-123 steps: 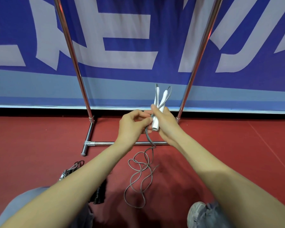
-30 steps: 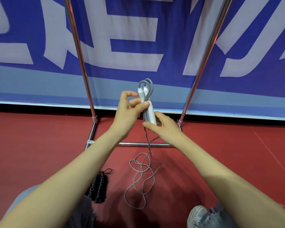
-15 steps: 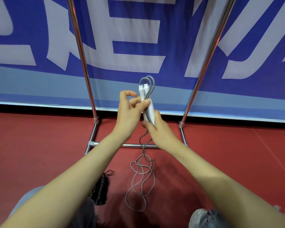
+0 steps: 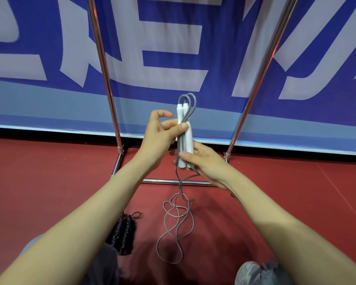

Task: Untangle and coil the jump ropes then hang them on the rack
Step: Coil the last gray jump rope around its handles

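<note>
Shiny chrome tubular rack point(image 4: 104, 75): the gap between its two uprights point(image 4: 261, 79) is open, backed by a blue-and-white printed banner point(image 4: 173, 48); its low crossbar point(image 4: 162, 181) blocks floor level. In front of the rack, loose grey rope loops point(image 4: 174, 223) and a black coiled rope bundle point(image 4: 122, 233) lie on the red floor point(image 4: 49, 182), open to both sides.

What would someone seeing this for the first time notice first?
Dead centre, the left hand and right hand grip a pair of white handles held upright together. Their grey cord trails down into a loose tangle on the red floor, with a black coiled rope lying to its left. Behind stand the chrome rack and a big blue-and-white banner.
</note>
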